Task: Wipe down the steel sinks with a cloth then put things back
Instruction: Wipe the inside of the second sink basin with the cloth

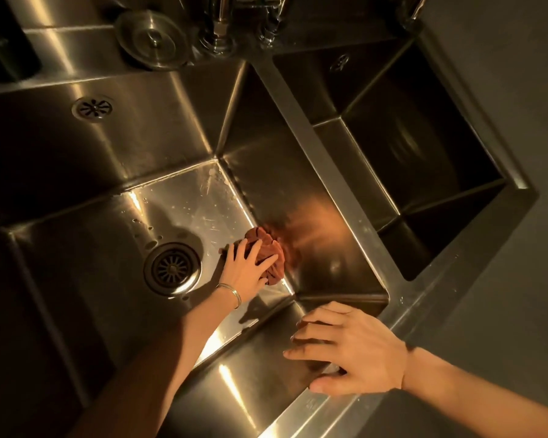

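The wiping looks to be about midway. The left hand (246, 270), a bangle (232, 292) on its wrist, lies open with fingers spread and presses a bunched reddish-brown cloth (264, 248) against the floor of the large sink (108, 311). The cloth sits right where the floor meets the wall at 3 o'clock. The right hand (355, 352) is also open, holding nothing, with its fingers spread flat on the near wall of that sink at 5 o'clock.

Water drops (159, 216) dot the floor at 10 o'clock from the cloth, around the drain (172, 268), so that patch probably needs a pass. The small sink (424, 153) at 2 o'clock is dark. I cannot tell whether it has been wiped.

A round steel lid (152, 39) lies on the back ledge at 11 o'clock, beside the base of the tap (219, 33). Putting it back is likely part of the last step, which has not begun. A small overflow grille (92, 108) is set in the back wall at 10 o'clock.

Everything is brushed steel with sharp square corners, streaked with glare. A dark matt desk (503, 311) runs along the 3 to 5 o'clock side. The room is dim, lit by a warm, low light.
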### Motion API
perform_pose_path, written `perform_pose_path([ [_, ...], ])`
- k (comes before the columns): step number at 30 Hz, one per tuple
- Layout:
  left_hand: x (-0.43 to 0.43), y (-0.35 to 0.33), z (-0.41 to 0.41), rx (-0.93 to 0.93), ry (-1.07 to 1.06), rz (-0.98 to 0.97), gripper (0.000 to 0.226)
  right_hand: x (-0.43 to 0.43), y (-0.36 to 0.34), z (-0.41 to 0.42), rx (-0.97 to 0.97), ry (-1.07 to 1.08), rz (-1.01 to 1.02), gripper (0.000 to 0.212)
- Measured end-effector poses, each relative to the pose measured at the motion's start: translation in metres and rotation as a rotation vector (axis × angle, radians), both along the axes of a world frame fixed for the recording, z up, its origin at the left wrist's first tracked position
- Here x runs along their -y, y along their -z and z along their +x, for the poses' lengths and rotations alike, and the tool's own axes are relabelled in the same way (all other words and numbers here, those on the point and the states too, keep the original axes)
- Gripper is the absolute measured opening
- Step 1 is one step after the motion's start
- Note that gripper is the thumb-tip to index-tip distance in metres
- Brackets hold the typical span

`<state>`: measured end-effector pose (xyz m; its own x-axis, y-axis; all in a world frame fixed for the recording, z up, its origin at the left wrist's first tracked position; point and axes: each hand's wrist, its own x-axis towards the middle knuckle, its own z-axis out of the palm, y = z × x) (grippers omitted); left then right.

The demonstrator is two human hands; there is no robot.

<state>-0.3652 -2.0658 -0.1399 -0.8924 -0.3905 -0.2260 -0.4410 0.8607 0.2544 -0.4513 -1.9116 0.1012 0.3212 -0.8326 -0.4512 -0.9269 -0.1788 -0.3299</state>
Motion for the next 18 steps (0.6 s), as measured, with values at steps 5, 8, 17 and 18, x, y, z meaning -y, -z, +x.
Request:
perform_pose_path([
  [5, -0.011, 0.003, -0.031, 0.117, -0.054, -0.009, 0.062, 0.001, -0.002, -0.002, -0.018, -0.039, -0.024, 0.049],
  [8, -0.011, 0.009, -0.04, 0.174, -0.038, -0.048, 0.06, 0.004, -0.001, -0.009, 0.014, -0.112, -0.008, 0.046],
  [17, 0.047, -0.048, -0.03, -0.052, -0.243, 0.127, 0.047, 0.104, -0.015, -0.085, -0.038, -0.439, -0.055, 0.036],
  [18, 0.058, -0.064, -0.026, -0.168, -0.281, 0.144, 0.046, 0.109, -0.011, -0.088, -0.045, -0.491, -0.057, 0.035],
])
